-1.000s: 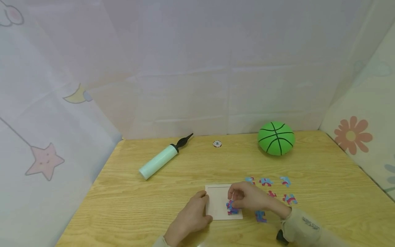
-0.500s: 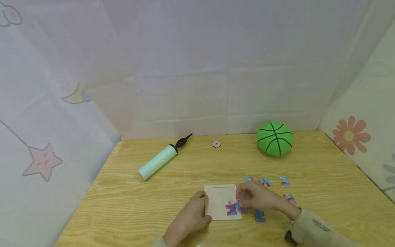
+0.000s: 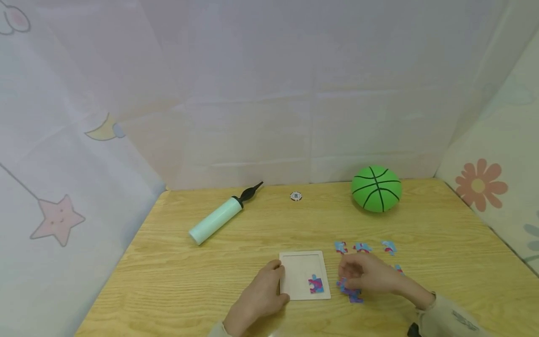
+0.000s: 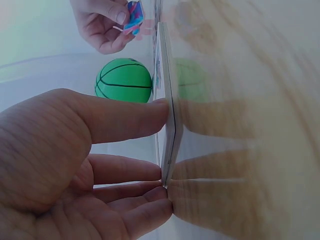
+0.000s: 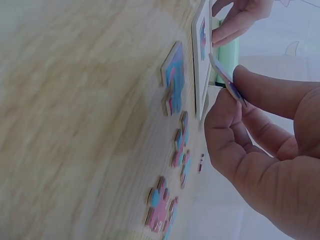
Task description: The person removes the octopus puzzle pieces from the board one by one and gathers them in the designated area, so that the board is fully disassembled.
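At the left edge of a shallow white puzzle tray (image 3: 294, 276), my left hand (image 3: 261, 291) rests its thumb and fingertips against the rim, as the left wrist view shows close up. One pink, purple and blue jigsaw piece (image 3: 316, 284) lies in the tray's lower right corner. My right hand (image 3: 372, 272) pinches another jigsaw piece (image 5: 227, 82) between thumb and fingers, raised off the table just right of the tray. Below it a blue-purple jigsaw piece (image 5: 174, 77) lies on the wood, partly covered in the head view.
Several loose jigsaw pieces (image 3: 362, 247) lie right of the tray, some hidden by the right hand. Farther back are a mint hand pump (image 3: 216, 220), a round poker chip (image 3: 296, 196) and a green ball (image 3: 376, 189). Patterned cloth walls border the wooden table (image 3: 168, 276).
My right hand has moved right from over the tray, carrying one jigsaw piece off it. Another piece stays in the tray's corner. My left hand has stayed at the tray's edge.
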Demonstrator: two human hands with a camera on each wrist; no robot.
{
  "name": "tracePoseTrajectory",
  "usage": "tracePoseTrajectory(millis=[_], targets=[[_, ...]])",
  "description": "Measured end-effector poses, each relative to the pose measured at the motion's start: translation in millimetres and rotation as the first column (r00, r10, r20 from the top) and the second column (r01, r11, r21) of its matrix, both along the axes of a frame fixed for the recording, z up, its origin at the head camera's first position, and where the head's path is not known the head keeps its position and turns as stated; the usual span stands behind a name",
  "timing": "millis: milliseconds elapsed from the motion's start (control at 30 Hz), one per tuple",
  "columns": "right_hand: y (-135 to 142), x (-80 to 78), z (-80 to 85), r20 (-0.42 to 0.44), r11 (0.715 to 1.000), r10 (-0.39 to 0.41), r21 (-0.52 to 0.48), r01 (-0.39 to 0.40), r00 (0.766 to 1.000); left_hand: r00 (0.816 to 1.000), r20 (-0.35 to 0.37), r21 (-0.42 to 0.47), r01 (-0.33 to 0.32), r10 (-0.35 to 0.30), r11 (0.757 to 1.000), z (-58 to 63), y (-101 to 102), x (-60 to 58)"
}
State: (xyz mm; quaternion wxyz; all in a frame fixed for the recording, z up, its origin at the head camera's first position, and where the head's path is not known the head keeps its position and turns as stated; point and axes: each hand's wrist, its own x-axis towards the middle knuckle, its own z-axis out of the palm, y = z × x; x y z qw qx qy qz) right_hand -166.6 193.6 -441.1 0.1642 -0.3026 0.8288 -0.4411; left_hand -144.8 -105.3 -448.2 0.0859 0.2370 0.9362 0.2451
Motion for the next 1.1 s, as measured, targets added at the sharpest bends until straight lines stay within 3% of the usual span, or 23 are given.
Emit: tracePoseTrajectory(millis=[233,500,767,1100], targets=[[13.3,6.0,-1.2,-0.016,1.000,-0.005,-0.005,0.005,1.000,1.000,-0.006,0.004,0.005,-0.005,1.000,0.7,0.2,0.5],[26.8,11.4,-2.9,0.057,0.996,0.046,-0.075,-0.041,0.997,1.000,-0.015,0.005,0.006,-0.006,1.000,0.8,-0.2,0.5],[43.0,12.6,2.0,0.065,0.994,0.082,-0.082,-0.077,0.995,1.000,-0.014,0.008,0.003,-0.003,1.000,1.9,-1.2,0.9],[61.4,14.8,-5.5,0.066,0.995,0.090,-0.049,-0.087,0.994,1.000,-0.008,0.011,0.002,-0.002,1.000,1.3,-0.2,1.2]])
